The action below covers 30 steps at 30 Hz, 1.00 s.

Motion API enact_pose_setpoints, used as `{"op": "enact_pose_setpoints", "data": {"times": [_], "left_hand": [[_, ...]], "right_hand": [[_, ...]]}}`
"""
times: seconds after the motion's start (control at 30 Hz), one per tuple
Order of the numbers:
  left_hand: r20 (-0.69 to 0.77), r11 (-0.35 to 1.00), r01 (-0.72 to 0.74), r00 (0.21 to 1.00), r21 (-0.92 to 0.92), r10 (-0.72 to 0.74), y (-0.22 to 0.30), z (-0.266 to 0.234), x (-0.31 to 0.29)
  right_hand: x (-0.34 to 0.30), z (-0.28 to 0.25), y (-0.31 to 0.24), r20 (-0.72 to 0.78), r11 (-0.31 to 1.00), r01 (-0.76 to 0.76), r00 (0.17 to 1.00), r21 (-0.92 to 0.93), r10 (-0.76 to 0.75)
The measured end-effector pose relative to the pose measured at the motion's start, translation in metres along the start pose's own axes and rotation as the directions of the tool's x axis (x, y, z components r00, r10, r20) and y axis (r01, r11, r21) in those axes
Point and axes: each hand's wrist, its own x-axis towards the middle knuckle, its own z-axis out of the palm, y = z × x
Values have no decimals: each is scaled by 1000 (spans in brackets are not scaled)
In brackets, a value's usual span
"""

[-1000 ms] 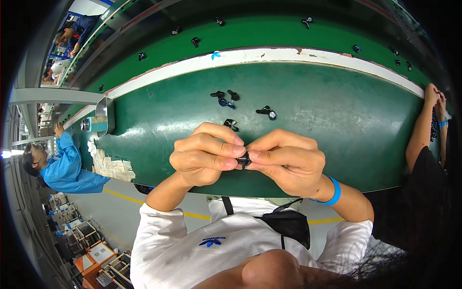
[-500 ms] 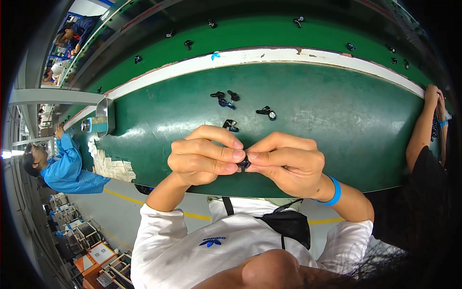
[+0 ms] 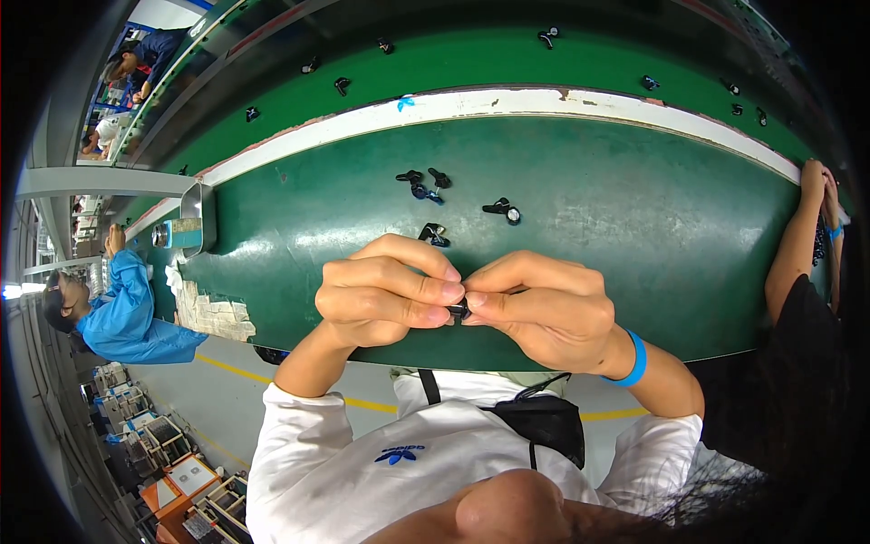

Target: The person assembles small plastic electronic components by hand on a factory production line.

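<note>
A small black part is pinched between my two hands over the front of the green table; fingertips cover most of it and its kind does not show. My left hand grips it from the left with thumb and fingers. From the other side my right hand, with a blue wristband, pinches it too. Just beyond my left fingertips lies a small black piece with a shiny spot. Farther back are a cluster of small black and dark blue pieces and another black piece with a round silvery face.
Behind a white ledge, a green belt carries several small dark pieces. A metal bin with a teal box stands at the left, near worn tape. A person in blue is at left; another person's arms are at right.
The pieces on the belt have shifted left. Both my hands stay closed on the small black part, with the right hand and wrist turned slightly. Pieces on the table have not moved.
</note>
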Motion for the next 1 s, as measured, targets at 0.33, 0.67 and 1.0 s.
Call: {"op": "enact_pose_setpoints", "data": {"times": [0.33, 0.67, 1.0], "left_hand": [[-32, 1000, -6, 999, -18, 5, -2, 1, -1], [-11, 999, 15, 1000, 33, -14, -2, -1, -3], [23, 997, -16, 1000, 70, 15, -4, 0, -3]], "right_hand": [[1, -1, -1, -14, 999, -34, 999, 41, 35], [1, 0, 0, -42, 992, -61, 997, 110, 66], [0, 0, 0, -46, 1000, -22, 999, 14, 22]]}}
